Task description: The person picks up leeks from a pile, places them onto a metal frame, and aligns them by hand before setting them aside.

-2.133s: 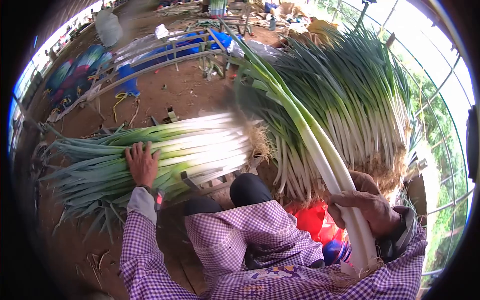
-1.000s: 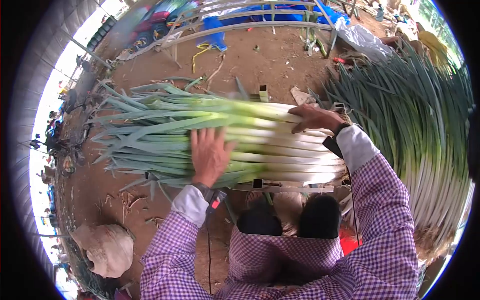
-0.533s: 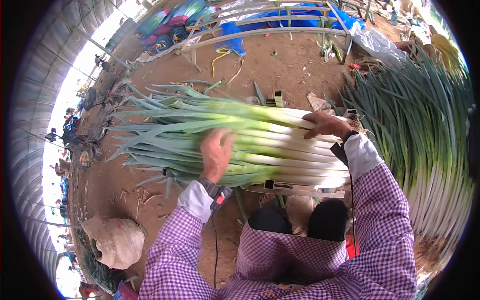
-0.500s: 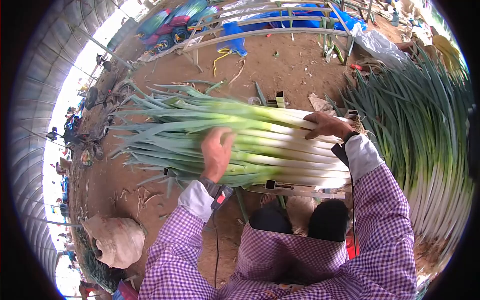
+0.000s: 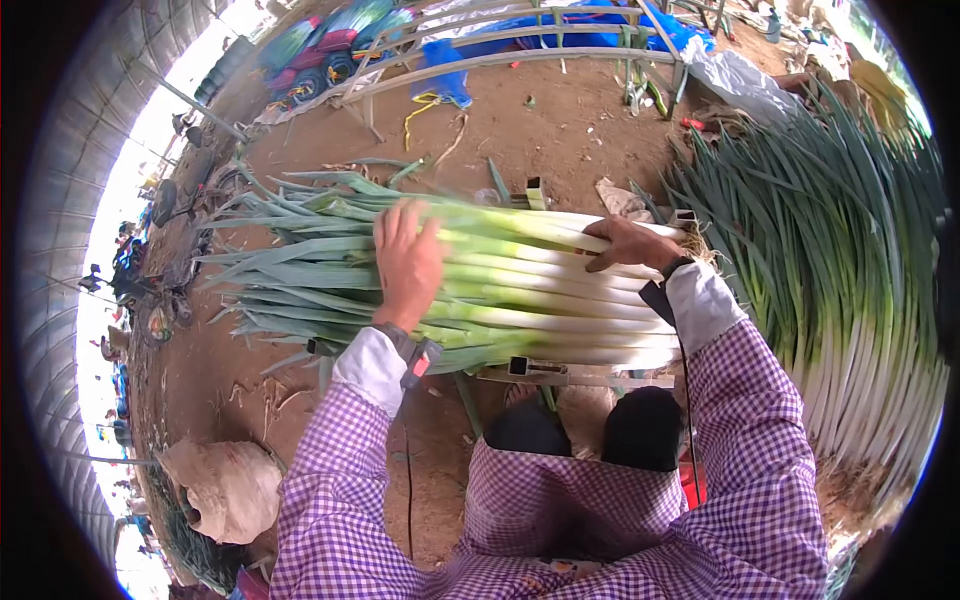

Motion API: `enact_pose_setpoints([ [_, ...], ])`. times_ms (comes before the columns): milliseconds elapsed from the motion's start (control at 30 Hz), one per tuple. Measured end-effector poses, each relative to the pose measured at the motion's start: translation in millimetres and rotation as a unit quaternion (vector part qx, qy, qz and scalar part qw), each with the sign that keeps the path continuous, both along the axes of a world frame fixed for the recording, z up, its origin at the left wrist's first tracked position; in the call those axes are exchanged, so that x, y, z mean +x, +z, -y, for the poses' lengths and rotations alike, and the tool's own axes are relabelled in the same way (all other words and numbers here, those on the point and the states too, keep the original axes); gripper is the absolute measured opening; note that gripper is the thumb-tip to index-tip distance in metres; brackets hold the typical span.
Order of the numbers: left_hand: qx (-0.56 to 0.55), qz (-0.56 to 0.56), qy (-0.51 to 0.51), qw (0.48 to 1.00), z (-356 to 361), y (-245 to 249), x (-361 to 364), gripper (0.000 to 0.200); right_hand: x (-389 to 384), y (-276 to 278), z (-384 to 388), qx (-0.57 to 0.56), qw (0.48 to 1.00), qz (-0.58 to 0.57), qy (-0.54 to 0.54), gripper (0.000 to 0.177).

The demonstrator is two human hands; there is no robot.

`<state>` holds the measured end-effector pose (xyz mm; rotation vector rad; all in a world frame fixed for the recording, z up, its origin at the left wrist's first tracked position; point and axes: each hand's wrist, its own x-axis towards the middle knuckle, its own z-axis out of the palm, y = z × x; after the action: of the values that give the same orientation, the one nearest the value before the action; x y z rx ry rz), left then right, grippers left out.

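A layer of long green onions [image 5: 540,290] lies crosswise in front of me on a low metal stand [image 5: 600,378], leaves to the left and white stems to the right. My left hand [image 5: 408,262] rests on the green part, fingers spread over the leaves near the far side. Near the root ends, my right hand [image 5: 632,244] lies over the white stems at the far right, thumb and fingers apart on them. The undersides of both hands are hidden.
A large pile of green onions [image 5: 830,260] lies on the right. Beyond the stand is a long wooden rack [image 5: 510,53] with blue netting [image 5: 440,72]. A pale sack [image 5: 225,490] sits on the soil at the lower left. Wrapped bundles [image 5: 330,50] lie at the far left.
My left hand has moved away from me across the leaves toward the far side of the layer. My right hand stays on the white stems. The whole view has shifted slightly.
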<state>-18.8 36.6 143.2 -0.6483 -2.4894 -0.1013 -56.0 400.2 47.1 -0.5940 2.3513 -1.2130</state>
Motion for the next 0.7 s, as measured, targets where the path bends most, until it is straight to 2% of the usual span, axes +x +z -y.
enact_pose_setpoints([
  [67, 0.021, 0.071, -0.038, 0.997, 11.0, -18.5, -9.9, 0.023, 0.5, -0.1, -0.6, -0.005, 1.000, -0.003, -0.002, 0.051],
  [233, 0.038, 0.090, -0.033, 0.995, 17.1, -30.3, -4.6, 0.021, 6.9, 6.8, 0.9, -0.027, 0.998, 0.013, -0.053, 0.057],
  [333, 0.034, 0.085, -0.016, 0.996, 14.7, -31.7, -2.6, 0.021, 7.1, 3.5, 3.1, 0.021, 0.992, -0.109, -0.066, 0.054],
  [367, 0.030, 0.075, -0.015, 0.997, 14.2, -31.2, -3.2, 0.021, 11.2, 3.8, 5.1, 0.074, 0.980, -0.164, -0.081, 0.048],
  [467, 0.023, 0.063, -0.016, 0.998, 11.9, -31.6, 0.2, 0.022, 29.9, 4.9, 26.1, 0.138, 0.950, -0.170, -0.222, 0.039],
  [533, 0.020, 0.065, -0.018, 0.998, 11.7, -30.4, 1.2, 0.021, 36.5, -5.7, 40.0, 0.152, 0.927, -0.225, -0.260, 0.030],
  [600, 0.011, 0.079, -0.020, 0.997, 13.8, -32.7, 0.1, 0.021, 44.7, -16.2, 49.3, 0.153, 0.874, -0.350, -0.302, 0.028],
  [667, 0.013, 0.084, -0.023, 0.996, 13.5, -36.7, -2.6, 0.026, 41.8, -21.8, 48.9, 0.100, 0.855, -0.402, -0.313, 0.029],
  [700, 0.012, 0.082, -0.028, 0.996, 13.7, -37.7, -3.8, 0.025, 35.9, -25.6, 46.1, 0.087, 0.864, -0.396, -0.297, 0.029],
])
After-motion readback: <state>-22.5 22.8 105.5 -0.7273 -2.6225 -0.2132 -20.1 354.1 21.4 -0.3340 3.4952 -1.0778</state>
